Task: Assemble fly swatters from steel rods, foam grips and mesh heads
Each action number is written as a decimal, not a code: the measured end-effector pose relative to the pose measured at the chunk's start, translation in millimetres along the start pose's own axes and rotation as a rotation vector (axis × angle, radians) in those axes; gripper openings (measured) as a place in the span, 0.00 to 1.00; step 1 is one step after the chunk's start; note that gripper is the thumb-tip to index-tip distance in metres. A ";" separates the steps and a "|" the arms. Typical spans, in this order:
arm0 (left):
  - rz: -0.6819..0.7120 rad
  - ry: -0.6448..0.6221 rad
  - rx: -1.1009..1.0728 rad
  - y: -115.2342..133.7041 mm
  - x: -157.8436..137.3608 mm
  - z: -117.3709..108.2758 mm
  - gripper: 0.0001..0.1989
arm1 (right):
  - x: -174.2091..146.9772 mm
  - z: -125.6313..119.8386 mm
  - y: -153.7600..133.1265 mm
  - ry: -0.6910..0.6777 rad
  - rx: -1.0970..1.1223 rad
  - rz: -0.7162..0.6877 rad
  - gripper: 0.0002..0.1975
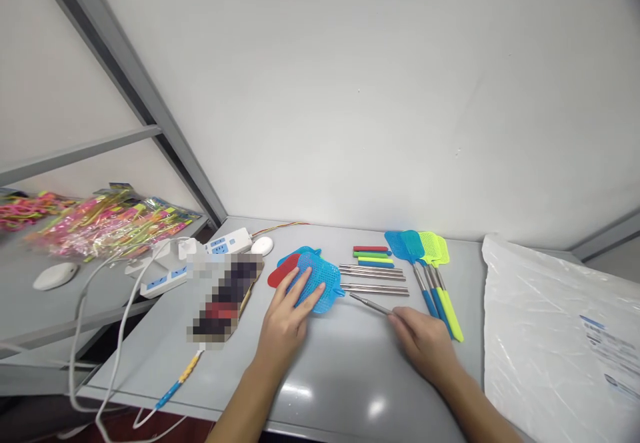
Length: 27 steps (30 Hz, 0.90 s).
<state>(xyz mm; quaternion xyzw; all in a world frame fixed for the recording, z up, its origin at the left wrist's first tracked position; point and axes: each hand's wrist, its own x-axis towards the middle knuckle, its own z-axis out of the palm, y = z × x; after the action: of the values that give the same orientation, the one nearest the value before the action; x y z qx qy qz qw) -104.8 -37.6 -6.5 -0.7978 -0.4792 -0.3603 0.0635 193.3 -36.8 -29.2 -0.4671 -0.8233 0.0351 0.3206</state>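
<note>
My left hand (287, 313) lies with fingers spread on a blue fly swatter head (326, 284). Beneath that head are a red swatter head (284, 271) and more blue ones. Pinched in my right hand (425, 340) is a thin metal rod (371, 304). Its far tip points at the neck of the blue head, apparently a small distance away. Behind it lie two groups of metal rods (375, 290) and several coloured handle sleeves (373, 254). Fly swatters with handles (435, 250), blue and yellow-green, lie fanned out on the right.
A phone (227, 300), blurred out, rests left of the swatter heads with a cable attached. Power strips (227, 243) and a white round device (262, 246) are behind it. A white plastic package (555, 323) covers the right side. Bagged colourful items (120, 223) sit on the left shelf.
</note>
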 end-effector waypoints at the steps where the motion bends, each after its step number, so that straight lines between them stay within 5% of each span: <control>1: 0.001 -0.010 -0.003 0.3 0.2 0.7 0.29 | -0.3 -0.6 -0.3 0.000 0.000 0.001 0.10; 19: 0.084 -0.055 -0.005 6.0 0.1 -1.8 0.29 | -0.3 -7.0 -2.2 -0.054 -0.025 -0.031 0.12; 27: 0.114 -0.033 -0.030 5.0 0.2 -2.0 0.27 | -3.7 -10.6 -2.2 0.046 -0.136 -0.112 0.10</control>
<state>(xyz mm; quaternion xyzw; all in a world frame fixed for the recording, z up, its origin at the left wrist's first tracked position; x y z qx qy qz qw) -101.8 -41.0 -3.7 -0.8304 -0.4287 -0.3500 0.0640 198.8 -43.5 -21.9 -0.4419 -0.8410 -0.0497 0.3083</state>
